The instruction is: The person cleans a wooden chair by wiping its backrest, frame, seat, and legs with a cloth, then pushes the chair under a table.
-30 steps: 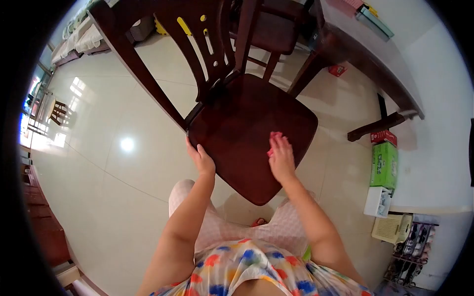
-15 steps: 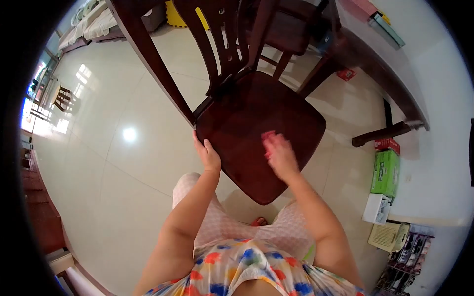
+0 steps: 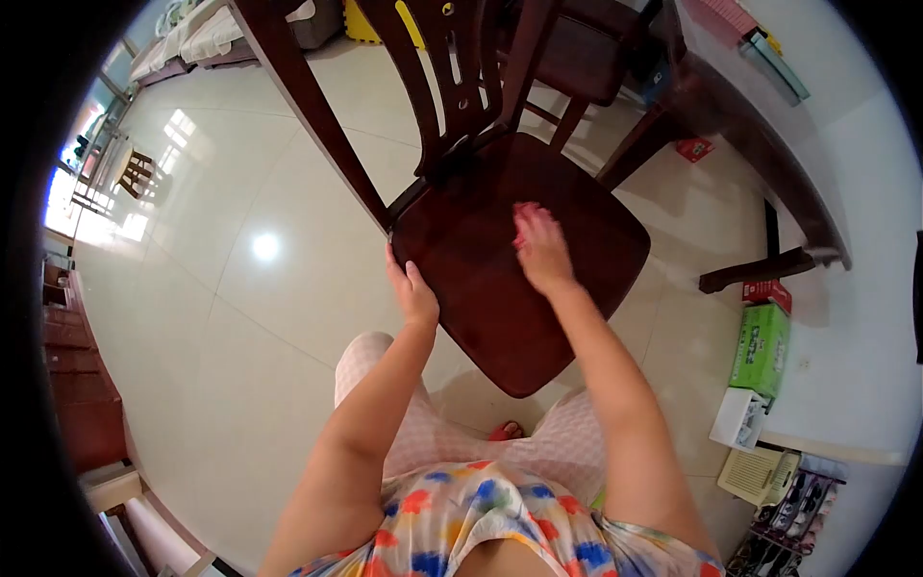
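Note:
A dark reddish-brown wooden chair stands in front of me, its slatted backrest rising toward the top of the view. My left hand grips the left edge of the seat, thumb on top and the other fingers along the side. Pressed on the middle of the seat is a red cloth, partly covered by my right hand, which holds it. The right hand is slightly smeared by motion.
A second dark chair stands behind, beside a dark table. Along the right wall are a green box, a white box and a shoe rack. A small stool and a sofa are farther left.
My right hand has slid the red cloth across the seat, farther from me toward the backrest. The left hand keeps its hold on the seat edge. The view has shifted slightly.

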Action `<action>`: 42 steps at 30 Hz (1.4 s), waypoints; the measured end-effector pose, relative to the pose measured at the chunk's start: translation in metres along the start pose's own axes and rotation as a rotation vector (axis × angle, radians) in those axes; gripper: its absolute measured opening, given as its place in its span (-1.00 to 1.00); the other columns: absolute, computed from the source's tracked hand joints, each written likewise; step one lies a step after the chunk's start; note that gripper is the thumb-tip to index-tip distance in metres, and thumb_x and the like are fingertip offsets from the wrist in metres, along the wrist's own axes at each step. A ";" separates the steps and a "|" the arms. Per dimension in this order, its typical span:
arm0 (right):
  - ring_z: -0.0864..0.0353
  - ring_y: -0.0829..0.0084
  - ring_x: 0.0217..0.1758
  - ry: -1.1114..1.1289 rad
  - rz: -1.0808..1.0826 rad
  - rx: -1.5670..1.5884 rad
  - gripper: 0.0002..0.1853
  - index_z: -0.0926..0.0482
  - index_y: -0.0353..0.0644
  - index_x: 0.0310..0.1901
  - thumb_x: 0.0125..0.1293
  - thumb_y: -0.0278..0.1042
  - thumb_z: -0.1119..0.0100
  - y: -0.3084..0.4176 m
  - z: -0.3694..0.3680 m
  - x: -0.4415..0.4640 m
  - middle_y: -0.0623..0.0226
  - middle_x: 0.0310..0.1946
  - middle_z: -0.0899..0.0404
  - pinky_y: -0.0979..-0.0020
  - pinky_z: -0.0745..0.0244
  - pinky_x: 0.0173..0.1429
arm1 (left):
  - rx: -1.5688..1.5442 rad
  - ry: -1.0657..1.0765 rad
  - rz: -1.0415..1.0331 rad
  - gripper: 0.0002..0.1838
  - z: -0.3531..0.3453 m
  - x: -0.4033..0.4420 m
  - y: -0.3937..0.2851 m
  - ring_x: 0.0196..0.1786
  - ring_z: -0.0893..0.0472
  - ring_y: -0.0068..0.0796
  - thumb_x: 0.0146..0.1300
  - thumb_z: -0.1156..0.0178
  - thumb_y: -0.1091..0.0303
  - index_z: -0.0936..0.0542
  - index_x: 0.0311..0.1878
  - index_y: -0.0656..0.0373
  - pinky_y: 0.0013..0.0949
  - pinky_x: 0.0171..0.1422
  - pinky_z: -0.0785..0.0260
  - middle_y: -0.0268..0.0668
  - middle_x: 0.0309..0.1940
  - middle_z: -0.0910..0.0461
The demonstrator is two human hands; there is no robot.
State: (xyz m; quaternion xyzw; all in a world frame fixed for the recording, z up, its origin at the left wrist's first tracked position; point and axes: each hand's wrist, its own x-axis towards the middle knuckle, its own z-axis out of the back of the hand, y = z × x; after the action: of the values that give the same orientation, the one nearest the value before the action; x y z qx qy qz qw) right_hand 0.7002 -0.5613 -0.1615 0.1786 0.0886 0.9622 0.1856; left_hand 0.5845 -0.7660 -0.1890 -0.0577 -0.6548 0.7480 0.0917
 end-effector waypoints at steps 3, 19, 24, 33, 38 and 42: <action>-0.25 0.01 0.38 0.088 0.117 0.141 -0.38 -0.37 -0.17 0.31 0.13 -0.48 -0.11 0.069 0.012 -0.016 0.15 0.31 -0.32 0.03 -0.17 0.44 | 0.011 -0.014 -0.037 -0.44 -0.002 0.002 0.006 0.48 -0.12 -0.12 0.43 0.22 0.41 -0.06 0.48 0.27 -0.22 0.55 0.05 -0.06 0.44 -0.10; -0.27 0.12 0.41 0.146 0.130 0.198 -0.48 -0.49 -0.05 0.22 0.16 -0.41 -0.11 0.074 0.070 -0.167 0.26 0.31 -0.36 0.05 -0.15 0.48 | 0.009 0.031 -0.035 -0.42 -0.001 0.005 0.012 0.49 -0.07 -0.10 0.42 0.21 0.43 -0.02 0.48 0.26 -0.20 0.56 0.09 -0.04 0.46 -0.03; -0.28 -0.01 0.39 -0.038 -0.119 0.086 -0.44 -0.47 -0.10 0.23 0.11 -0.54 -0.09 -0.013 0.069 -0.166 0.19 0.32 -0.34 0.02 -0.18 0.45 | 0.001 0.032 -0.013 -0.42 -0.001 0.004 0.008 0.50 -0.06 -0.10 0.42 0.21 0.41 -0.02 0.48 0.26 -0.20 0.56 0.09 -0.04 0.47 -0.03; -0.20 -0.02 0.42 -0.081 -0.366 -0.204 -0.45 -0.29 -0.19 0.37 0.32 -0.50 -0.02 -0.100 0.044 -0.103 0.09 0.36 -0.27 0.06 -0.11 0.47 | 0.004 0.020 -0.045 -0.41 -0.001 0.005 0.012 0.48 -0.10 -0.07 0.40 0.18 0.44 -0.04 0.48 0.30 -0.19 0.56 0.08 0.00 0.45 -0.08; -0.20 0.01 0.41 0.126 -0.029 0.066 -0.39 -0.35 -0.21 0.32 0.15 -0.51 -0.07 0.047 0.065 -0.109 0.13 0.32 -0.29 -0.01 -0.11 0.45 | -0.031 0.016 -0.048 -0.40 0.000 0.007 0.013 0.48 -0.10 -0.06 0.38 0.18 0.47 -0.03 0.48 0.31 -0.19 0.56 0.08 0.00 0.44 -0.08; -0.11 0.02 0.48 0.207 0.151 0.221 -0.42 -0.35 -0.18 0.32 0.21 -0.48 -0.11 0.102 0.051 -0.119 0.16 0.38 -0.23 -0.04 -0.06 0.50 | -0.078 0.044 -0.013 -0.45 0.005 0.009 0.015 0.46 -0.16 -0.10 0.41 0.19 0.43 -0.11 0.46 0.29 -0.21 0.54 0.04 -0.02 0.40 -0.16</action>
State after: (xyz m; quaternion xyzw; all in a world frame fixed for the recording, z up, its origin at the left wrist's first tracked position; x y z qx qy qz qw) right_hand 0.7893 -0.6956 -0.1277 0.1038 0.1989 0.9710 0.0821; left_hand 0.5735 -0.7712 -0.2031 -0.0736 -0.6818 0.7197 0.1087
